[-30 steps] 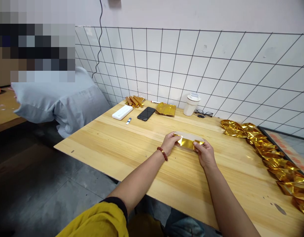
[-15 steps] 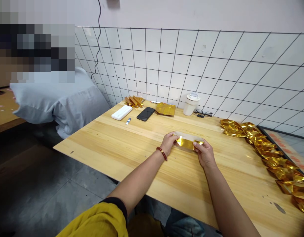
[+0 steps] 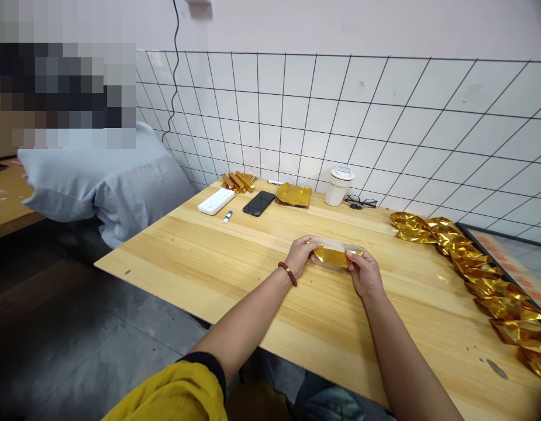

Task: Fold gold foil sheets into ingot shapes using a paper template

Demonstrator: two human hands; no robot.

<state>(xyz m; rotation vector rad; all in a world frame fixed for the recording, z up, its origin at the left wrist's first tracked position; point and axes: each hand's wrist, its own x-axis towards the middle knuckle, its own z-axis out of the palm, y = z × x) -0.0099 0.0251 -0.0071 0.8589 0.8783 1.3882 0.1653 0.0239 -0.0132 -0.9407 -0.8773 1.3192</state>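
Both hands meet over the middle of the wooden table (image 3: 235, 275), each pinching 1 end of a small piece of gold foil paper (image 3: 334, 256). The left hand (image 3: 300, 256), with a red bead bracelet (image 3: 288, 273) at the wrist, has its fingers curled round the foil's left end. The right hand (image 3: 364, 272) grips the right end between thumb and fingertips. The foil sits just above the tabletop, folded into a short strip with a pale, non-shiny side showing along its far edge; whether it touches the wood I cannot tell.

Along the right side of the table runs a long heap of crumpled gold foil (image 3: 476, 272), well apart from the hands and stretching toward the near right corner. At the far edge, by the tiled wall (image 3: 384, 123), a row of things stands: a small bundle of folded gold pieces (image 3: 238, 180), a white power bank (image 3: 216, 200), a small white tube (image 3: 227, 217) just beside it, a black phone (image 3: 258, 203) lying face up, a flat stack of gold foil sheets (image 3: 293, 195), a white lidded cup (image 3: 337, 186), and a pair of glasses (image 3: 361, 202) right of the cup.

Off the table's left end, another person in a pale grey-blue shirt (image 3: 99, 181) sits near a 2nd wooden table (image 3: 7, 199). A black cable (image 3: 176, 70) hangs down the wall.
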